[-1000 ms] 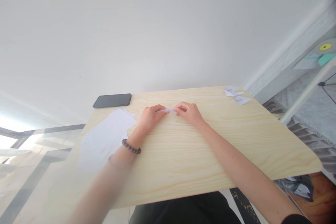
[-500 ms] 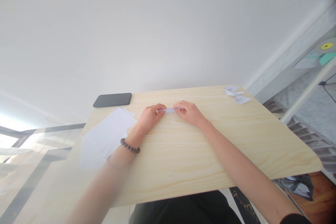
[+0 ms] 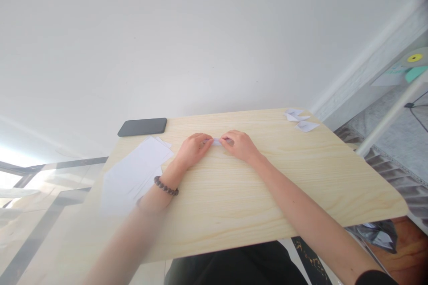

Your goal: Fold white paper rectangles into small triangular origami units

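Note:
A small folded strip of white paper (image 3: 216, 142) is held between my two hands above the middle of the wooden table (image 3: 227, 205). My left hand (image 3: 195, 149) pinches its left end between thumb and fingers. At the other end, my right hand (image 3: 240, 144) grips the paper in the same way. Fingers cover both ends, so only a short middle piece shows. Left of my left forearm lies a spread of white paper sheets (image 3: 133, 169).
A dark phone (image 3: 142, 127) lies at the table's back left. Several folded white paper pieces (image 3: 306, 126) sit at the back right corner. Behind the table rises a pale wall (image 3: 214, 40). Below the right edge is a dark plastic bag (image 3: 379, 235).
My fingers have closed in slightly toward each other along the paper strip, so less of its middle shows. The sheets, phone and folded pieces stay in place.

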Tool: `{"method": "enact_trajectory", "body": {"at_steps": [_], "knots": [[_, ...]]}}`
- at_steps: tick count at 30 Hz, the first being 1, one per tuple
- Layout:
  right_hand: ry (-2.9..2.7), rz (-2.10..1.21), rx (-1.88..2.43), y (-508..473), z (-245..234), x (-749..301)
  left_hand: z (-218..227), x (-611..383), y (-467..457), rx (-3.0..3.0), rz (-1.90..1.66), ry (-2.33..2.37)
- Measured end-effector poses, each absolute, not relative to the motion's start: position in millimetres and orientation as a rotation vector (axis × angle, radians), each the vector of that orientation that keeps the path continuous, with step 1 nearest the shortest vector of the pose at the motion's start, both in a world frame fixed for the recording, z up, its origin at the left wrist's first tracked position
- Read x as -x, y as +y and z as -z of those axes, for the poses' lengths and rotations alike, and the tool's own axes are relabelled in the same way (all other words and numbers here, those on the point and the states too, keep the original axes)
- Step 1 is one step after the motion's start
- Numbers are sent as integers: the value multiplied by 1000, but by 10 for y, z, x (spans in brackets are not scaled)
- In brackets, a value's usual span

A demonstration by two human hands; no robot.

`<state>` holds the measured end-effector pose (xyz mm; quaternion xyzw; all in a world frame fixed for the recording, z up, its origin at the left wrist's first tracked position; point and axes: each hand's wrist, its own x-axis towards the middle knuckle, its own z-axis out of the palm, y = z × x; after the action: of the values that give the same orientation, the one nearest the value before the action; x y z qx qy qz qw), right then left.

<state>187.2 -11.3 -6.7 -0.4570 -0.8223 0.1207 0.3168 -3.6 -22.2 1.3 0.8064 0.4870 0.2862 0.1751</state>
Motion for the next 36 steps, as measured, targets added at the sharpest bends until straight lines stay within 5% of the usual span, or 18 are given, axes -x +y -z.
{"method": "enact_trajectory", "body": {"at_steps": [36], "knots": [[-2169, -223, 1259, -166, 86, -1797, -1, -3, -244, -2340, -738, 1468]]}}
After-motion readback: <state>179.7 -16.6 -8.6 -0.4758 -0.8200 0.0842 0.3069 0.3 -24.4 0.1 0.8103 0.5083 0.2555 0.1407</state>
